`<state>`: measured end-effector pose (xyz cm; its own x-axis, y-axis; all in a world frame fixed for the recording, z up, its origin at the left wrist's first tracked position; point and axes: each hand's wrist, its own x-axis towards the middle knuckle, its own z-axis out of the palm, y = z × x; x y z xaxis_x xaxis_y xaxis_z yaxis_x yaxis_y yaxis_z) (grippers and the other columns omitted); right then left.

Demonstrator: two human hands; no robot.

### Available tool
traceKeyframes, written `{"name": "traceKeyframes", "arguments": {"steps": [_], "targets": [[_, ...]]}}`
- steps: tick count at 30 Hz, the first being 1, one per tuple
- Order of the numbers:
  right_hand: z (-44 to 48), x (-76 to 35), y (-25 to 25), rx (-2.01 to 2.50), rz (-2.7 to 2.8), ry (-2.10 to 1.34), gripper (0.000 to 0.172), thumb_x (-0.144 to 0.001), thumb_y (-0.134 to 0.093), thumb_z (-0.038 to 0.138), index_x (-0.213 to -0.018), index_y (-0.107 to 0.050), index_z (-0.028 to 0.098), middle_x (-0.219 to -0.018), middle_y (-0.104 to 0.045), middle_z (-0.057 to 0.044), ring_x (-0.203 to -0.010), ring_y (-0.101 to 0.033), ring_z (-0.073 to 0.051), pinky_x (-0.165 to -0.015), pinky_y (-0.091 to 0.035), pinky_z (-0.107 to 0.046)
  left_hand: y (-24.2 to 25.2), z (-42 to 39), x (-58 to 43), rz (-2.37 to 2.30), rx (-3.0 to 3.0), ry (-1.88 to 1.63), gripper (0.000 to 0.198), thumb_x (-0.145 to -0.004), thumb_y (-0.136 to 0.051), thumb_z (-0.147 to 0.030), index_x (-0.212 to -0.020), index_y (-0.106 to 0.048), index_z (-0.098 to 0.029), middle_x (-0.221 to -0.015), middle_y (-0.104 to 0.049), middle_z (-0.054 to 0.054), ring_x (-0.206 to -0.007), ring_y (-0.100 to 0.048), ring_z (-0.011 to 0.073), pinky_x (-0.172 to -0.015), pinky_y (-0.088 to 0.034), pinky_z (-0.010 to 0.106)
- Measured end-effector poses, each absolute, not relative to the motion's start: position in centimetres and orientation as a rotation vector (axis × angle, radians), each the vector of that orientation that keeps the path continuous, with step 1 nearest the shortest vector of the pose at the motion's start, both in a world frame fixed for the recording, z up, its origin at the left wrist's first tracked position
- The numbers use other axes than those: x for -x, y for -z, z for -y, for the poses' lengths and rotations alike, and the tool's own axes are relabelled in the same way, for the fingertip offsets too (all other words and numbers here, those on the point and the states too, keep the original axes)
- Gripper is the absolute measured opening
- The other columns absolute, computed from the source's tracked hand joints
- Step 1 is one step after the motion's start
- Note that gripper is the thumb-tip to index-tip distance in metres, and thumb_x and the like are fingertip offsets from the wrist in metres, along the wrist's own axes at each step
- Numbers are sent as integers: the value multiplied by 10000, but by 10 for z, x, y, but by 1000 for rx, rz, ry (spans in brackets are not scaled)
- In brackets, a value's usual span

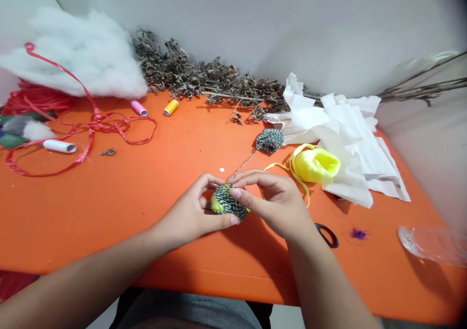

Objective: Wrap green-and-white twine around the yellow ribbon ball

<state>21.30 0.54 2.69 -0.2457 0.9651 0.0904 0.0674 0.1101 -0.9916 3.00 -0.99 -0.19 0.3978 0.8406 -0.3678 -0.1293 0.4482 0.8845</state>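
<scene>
Orange table point(175, 158), pale wall point(233, 12) behind. Left hand point(188, 210) holds a small yellow ball point(229, 205) wrapped in dark-and-white cord, near middle of table: thumb along near side, fingers around left side. Right hand point(279, 200) on same ball from the right, thumb tip on top, fingers bent at far side; can't tell if they pinch the cord too. Cord strand point(245, 164) runs from ball, far and right, to a cord bundle point(270, 140) lying on table. Small white scrap point(222, 170) just left of strand.

Right of bundle: yellow ribbon roll point(312, 164), loose ends out, against crumpled white paper point(352, 129). Black loop handle point(333, 236) beside right forearm, partly hidden; purple tuft point(359, 234) right of it. Clear plastic item point(419, 244) at right edge, blurred.

Far left of ball: yellow spool point(171, 107), pink spool point(139, 108), white spool point(59, 146), red ribbon point(95, 120) in loose loops, pompoms point(16, 124) at left edge. Far side, by wall: white fluff point(87, 51) left, dried plant stems point(207, 78) rightward of it.
</scene>
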Motion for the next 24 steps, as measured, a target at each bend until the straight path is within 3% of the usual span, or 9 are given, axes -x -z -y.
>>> {"name": "traceKeyframes", "arguments": {"steps": [7,16,20,24], "targets": [[-10,-217,-23,1084,1325,-1502,60,-777,-821,257,-774,-779,214,-905,-761,-44,-868,-709,-179,-774,-596,-318,-1,14,-27,-1045,-1028,-648,572,-707,-871,-314,-1097,-456,-272,-935,-754,47,-912,-747,251,-789,-581,368],[-14,-220,-23,1060,1191,-1690,111,-745,-862,271,-760,-773,207,-758,-715,-2,-661,-629,-108,-583,-513,-225,-5,15,-22,-1069,-1354,-686,519,-719,-859,-300,-1130,-542,-286,-1250,-676,58,-1079,-706,243,-968,-545,408],[-14,-222,-22,1096,1177,-1705,138,-743,-869,305,-767,-777,204,-779,-723,-24,-675,-640,-124,-599,-528,-243,-4,15,-21,-1037,-1380,-666,543,-727,-850,-280,-1163,-526,-285,-1222,-677,53,-1073,-700,237,-982,-536,431],[-14,-222,-21,1047,1186,-1703,116,-732,-876,278,-757,-783,213,-833,-729,-32,-765,-663,-145,-677,-550,-267,-2,13,-20,-980,-1447,-714,523,-740,-837,-244,-1160,-531,-301,-1332,-613,44,-1137,-670,228,-981,-540,411]]}}
